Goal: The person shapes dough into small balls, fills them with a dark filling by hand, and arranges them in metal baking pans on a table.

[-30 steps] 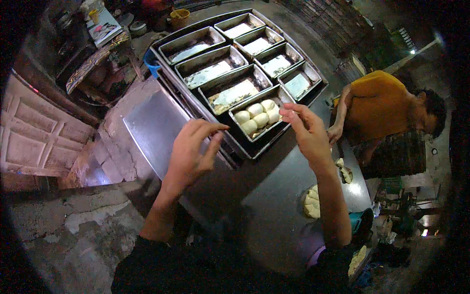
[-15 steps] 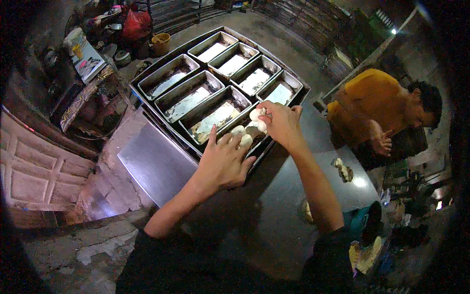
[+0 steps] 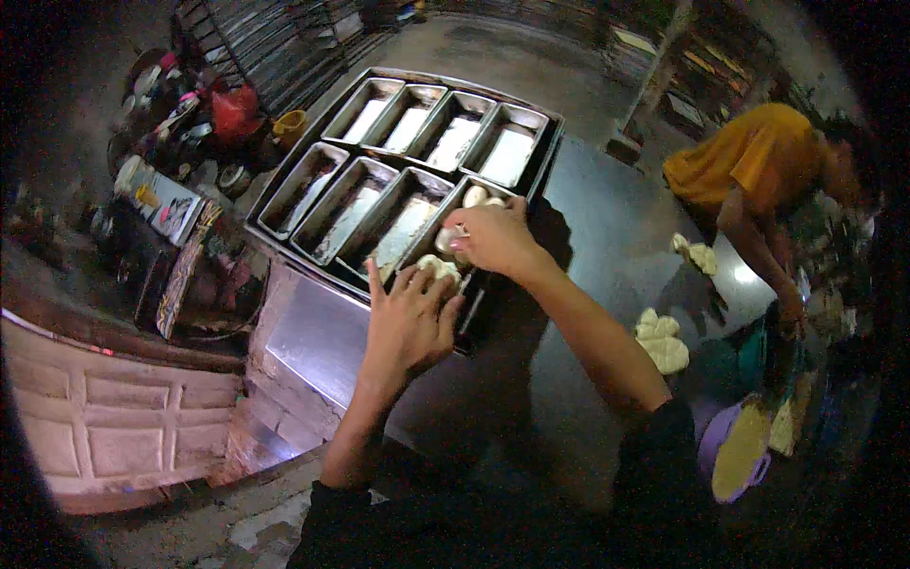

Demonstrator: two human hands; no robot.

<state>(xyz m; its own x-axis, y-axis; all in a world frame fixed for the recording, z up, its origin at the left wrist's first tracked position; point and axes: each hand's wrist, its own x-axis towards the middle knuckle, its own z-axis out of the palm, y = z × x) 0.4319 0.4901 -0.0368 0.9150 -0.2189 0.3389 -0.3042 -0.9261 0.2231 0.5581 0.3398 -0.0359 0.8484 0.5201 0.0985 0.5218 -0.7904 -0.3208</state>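
Dough pieces [image 3: 438, 269] lie in the near right loaf tin of a group of metal tins set on a dark tray [image 3: 555, 144]. My left hand [image 3: 409, 327] is open over the near end of that tin, fingers spread and fingertips touching the dough. Its index finger points out along the neighbouring tin [image 3: 409, 211]. My right hand [image 3: 498, 237] is closed on dough farther along the same tin, its fingertips partly hidden. Pale rounded dough [image 3: 477, 196] shows just beyond it. The other tins appear to hold no dough.
The tray stands on a metal table [image 3: 592, 204]. More dough [image 3: 662, 343] lies on it by my right forearm, with another piece [image 3: 695, 254] farther off. A person in a yellow-orange shirt [image 3: 749, 156] bends at the right, near a purple basin [image 3: 720, 431] with pale yellowish contents.
The view has turned, so the tray sits lower and the purple basin shows. My hands remain at the same tin, the right fingers bent down onto dough. The other person has bent over, arm lowered.
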